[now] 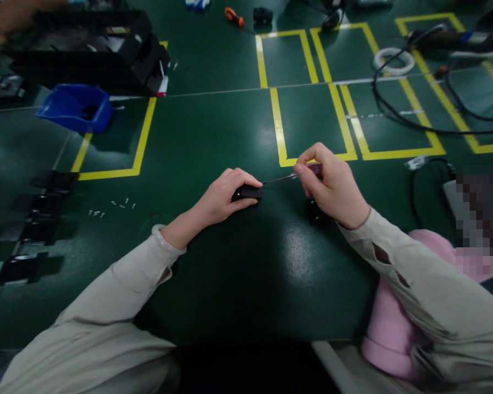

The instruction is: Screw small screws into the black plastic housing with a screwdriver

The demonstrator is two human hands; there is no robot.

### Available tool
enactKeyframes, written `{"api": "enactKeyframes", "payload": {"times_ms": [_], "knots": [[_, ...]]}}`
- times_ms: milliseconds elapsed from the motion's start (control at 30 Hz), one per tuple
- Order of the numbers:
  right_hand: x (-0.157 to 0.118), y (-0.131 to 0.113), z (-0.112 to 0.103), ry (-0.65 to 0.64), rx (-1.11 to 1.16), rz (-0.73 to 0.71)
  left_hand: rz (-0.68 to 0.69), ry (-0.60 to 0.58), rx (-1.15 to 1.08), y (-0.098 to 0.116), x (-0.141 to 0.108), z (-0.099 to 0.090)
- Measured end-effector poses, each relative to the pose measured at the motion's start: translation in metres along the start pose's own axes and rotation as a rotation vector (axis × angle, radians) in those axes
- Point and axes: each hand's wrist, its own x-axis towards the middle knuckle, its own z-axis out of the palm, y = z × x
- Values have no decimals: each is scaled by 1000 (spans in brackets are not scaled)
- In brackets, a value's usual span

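My left hand (pixel 225 194) grips a small black part (pixel 250 192) down on the green table, thumb on the near side and fingers over the far side. My right hand (pixel 332 183) is closed round the dark reddish handle of a screwdriver (pixel 315 170). The thin shaft points left, and its tip is at the black part, close to my left fingertips; whether it touches a screw is too small to tell. Below my right hand lies another small black part (pixel 314 212), partly covered by the hand.
Several small screws (pixel 121 205) lie left of my left hand. A blue bin (pixel 78 108) and black trays (pixel 139 54) stand at the upper left; black parts (pixel 39 219) line the left side. An orange screwdriver (pixel 233 16), black cable (pixel 378 98) and white ring (pixel 394 61) lie farther back.
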Motion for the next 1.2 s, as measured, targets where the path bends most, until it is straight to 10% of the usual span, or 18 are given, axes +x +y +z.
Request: {"api": "enactKeyframes", "payload": {"times_ms": [1200], "knots": [[-1, 0, 2, 29, 14, -35, -1, -2, 10, 2, 0, -1]]}}
